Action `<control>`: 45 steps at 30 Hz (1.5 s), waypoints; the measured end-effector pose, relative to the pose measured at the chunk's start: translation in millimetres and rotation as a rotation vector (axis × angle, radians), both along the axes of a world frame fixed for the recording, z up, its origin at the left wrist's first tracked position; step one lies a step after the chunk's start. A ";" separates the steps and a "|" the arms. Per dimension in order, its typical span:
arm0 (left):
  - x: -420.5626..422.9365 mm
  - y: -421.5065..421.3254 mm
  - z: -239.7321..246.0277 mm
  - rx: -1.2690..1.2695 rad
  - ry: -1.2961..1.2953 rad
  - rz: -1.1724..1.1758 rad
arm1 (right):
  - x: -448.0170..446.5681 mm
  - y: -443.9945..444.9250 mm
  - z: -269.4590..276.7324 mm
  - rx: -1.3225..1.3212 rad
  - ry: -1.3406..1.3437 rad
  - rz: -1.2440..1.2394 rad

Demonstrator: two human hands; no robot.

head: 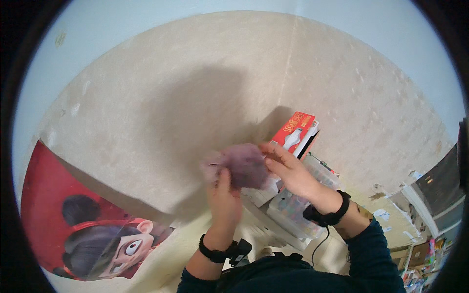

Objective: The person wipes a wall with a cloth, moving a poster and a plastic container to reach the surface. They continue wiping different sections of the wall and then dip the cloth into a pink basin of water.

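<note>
A blurred mauve cloth-like item (245, 164) is bunched up between my two hands. My left hand (225, 197) grips its lower left part, with the thumb on top. At its right side is my right hand (284, 164), its fingers at the edge of the item; whether they pinch it cannot be told. Behind my right hand stands a red and white box (293, 130) bearing writing. A clear plastic container (289, 212) with small colourful contents lies below my right forearm.
A beige wall (227, 47) rises in front of me. On the left is a red cartoon picture (47, 190). A second clear container (320, 170) holds a pen-like item near the box. Assorted goods (428, 263) fill shelving at the lower right.
</note>
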State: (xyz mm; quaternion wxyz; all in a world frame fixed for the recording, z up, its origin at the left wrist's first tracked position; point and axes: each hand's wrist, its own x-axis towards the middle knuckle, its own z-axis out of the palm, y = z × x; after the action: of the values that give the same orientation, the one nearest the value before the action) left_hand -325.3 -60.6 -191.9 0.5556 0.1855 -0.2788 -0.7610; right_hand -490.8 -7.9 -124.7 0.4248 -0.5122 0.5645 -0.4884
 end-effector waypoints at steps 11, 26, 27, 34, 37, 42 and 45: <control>6.5 -81.9 37.0 -1.546 -2.070 1.018 | -8.4 37.8 -46.4 -0.260 1.157 -0.229; -60.0 -123.0 -76.6 -2.183 -2.272 0.152 | -1.4 49.7 -54.8 -0.298 1.014 -0.255; -64.5 -127.1 -66.8 -2.158 -2.312 0.206 | -1.6 51.9 -53.8 -0.292 1.037 -0.253; -88.6 -132.4 -7.9 -2.049 -2.162 0.356 | 0.9 69.7 -42.2 -0.260 0.907 -0.187; -68.7 -117.6 6.3 -1.921 -1.754 0.307 | -19.3 73.9 -42.6 -0.325 0.675 -0.243; 27.1 -61.4 5.1 -1.301 -1.481 0.255 | -100.4 74.5 -46.9 -0.224 0.597 -0.487; 64.7 -26.3 -8.0 -0.846 -1.431 0.035 | -132.4 62.6 -39.0 -0.260 0.705 -0.404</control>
State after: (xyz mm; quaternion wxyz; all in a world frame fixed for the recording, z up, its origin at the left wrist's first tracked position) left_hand -260.6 -86.8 -200.0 0.2787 0.4042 -0.8245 -0.2813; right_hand -623.2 54.7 -163.8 0.0333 -0.5763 0.6978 -0.4240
